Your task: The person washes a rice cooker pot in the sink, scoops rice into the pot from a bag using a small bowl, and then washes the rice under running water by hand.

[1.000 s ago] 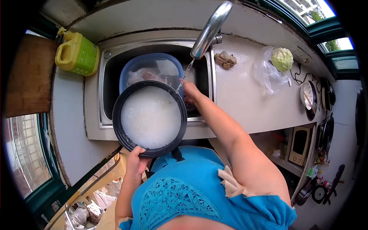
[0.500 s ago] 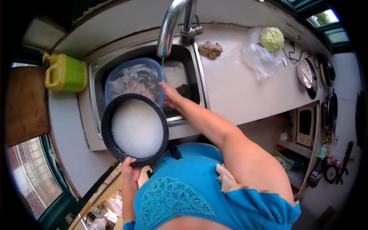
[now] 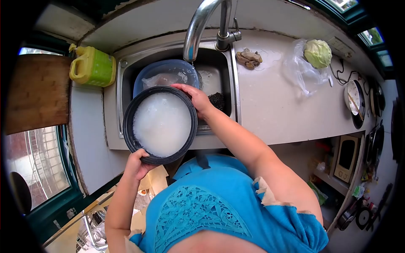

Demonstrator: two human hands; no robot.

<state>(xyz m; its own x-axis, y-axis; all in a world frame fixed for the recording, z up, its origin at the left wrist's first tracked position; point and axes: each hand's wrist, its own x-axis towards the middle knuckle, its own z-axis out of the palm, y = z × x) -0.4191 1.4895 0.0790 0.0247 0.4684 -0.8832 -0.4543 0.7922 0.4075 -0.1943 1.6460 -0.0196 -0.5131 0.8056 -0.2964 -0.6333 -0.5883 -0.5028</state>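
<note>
A round black pot (image 3: pixel 128 122), holding cloudy white water (image 3: pixel 162 124), is between my two hands over the sink's near edge. My left hand (image 3: pixel 139 164) grips its near rim at the lower left, thumb on top. My right hand (image 3: pixel 195 100) is closed on the far right rim, its fingers laid along the edge. What lies under the water I cannot make out. Behind the pot a translucent blue basin (image 3: pixel 145 71) sits in the sink, partly covered by it. Just above the basin's right edge is the faucet's spout (image 3: pixel 190 52), with a short thin trickle of water.
The metal sink (image 3: pixel 236 84) holds a dark scrubber (image 3: pixel 217 101). A crumpled rag (image 3: pixel 249 58), a plastic bag (image 3: pixel 297 71), a cabbage (image 3: pixel 318 54) and a bowl with chopsticks (image 3: pixel 352 98) are on the right counter. A yellow-green jug (image 3: pixel 95 67) stands at the left.
My right hand has gone from the basin's right edge to the pot's rim. The pot has moved farther over the sink, covering more of the basin. The view has shifted slightly.
</note>
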